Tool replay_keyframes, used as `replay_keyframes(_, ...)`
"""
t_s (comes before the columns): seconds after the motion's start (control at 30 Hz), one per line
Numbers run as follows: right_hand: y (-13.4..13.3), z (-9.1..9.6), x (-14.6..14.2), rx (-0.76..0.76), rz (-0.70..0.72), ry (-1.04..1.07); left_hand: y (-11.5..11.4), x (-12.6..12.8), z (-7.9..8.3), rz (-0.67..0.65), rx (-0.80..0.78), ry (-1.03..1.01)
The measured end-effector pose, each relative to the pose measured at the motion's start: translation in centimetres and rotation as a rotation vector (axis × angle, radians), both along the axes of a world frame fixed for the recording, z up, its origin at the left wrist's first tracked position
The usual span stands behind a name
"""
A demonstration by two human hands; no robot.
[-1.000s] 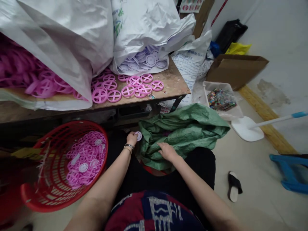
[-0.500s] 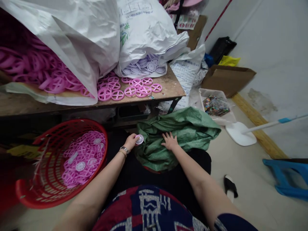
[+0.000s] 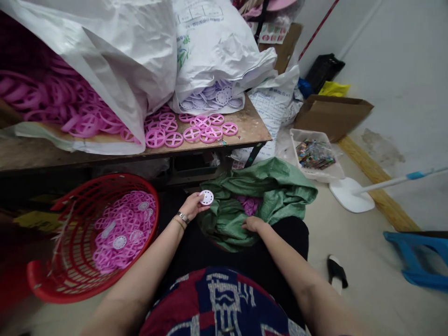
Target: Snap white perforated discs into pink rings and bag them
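Note:
My left hand [image 3: 192,206], with a watch on the wrist, pinches a pale lilac round disc [image 3: 206,197] just left of a green woven sack [image 3: 280,186] that lies in front of my lap. My right hand [image 3: 252,224] grips the near edge of the sack, fingers curled into the cloth. The sack's mouth is pulled open, and pink plastic pieces [image 3: 249,204] show inside. A red basket [image 3: 70,261] at my left holds several pink wheels and pale discs.
A wooden table [image 3: 252,133] carries loose pink spoked wheels [image 3: 196,133] and white sacks [image 3: 217,51] spilling pink and lilac parts. To the right are a tray of mixed pieces [image 3: 315,156], a cardboard box [image 3: 332,114], a white dustpan [image 3: 352,196], a slipper [image 3: 336,275] and a blue stool [image 3: 420,254].
My right hand drew back from flat on top of the sack to its near edge and opened its mouth, baring pink pieces. My left hand lifted the disc slightly.

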State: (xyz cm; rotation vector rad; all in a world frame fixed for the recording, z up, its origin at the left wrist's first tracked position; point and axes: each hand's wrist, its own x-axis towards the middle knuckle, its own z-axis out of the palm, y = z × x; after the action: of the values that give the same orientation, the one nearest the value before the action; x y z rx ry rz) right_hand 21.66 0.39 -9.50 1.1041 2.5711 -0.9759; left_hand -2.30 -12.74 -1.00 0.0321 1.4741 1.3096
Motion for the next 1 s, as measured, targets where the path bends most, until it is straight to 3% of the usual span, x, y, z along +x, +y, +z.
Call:
replay_keyframes(0.07, -0.3, 0.7, -0.7, -0.140, -0.008, -0.032, -0.1, 0.0, 1.2, 0.015, 0.070, -0.031)
replay_keyframes(0.17, -1.3, 2.7, -2.0, -0.275, -0.069, 0.092, -0.5, 0.1, 3.0, 0.023, 0.152, -0.054)
replay_keyframes(0.4, -3.9, 10.8, -5.6, -0.470, -0.250, 0.505, -1.5, 1.5, 6.2, -0.030, 0.254, -0.002)
replay_keyframes(0.53, -4.7, 14.1, -7.0, -0.514, -0.306, 0.692, -2.0, 2.8, 8.1, -0.096, 0.311, 0.117)
replay_keyframes(0.73, -5.5, 15.9, -7.2, -0.526, -0.354, 0.831, -2.6, 3.6, 9.8, -0.234, 0.349, 0.313)
replay_keyframes(0.9, -5.4, 16.3, -7.4, -0.569, -0.340, 0.819, -2.5, 3.5, 9.5, -0.299, 0.324, 0.434)
replay_keyframes(1.0, -5.3, 15.7, -7.8, -0.513, -0.315, 0.786, -2.2, 3.3, 9.2, -0.364, 0.305, 0.505)
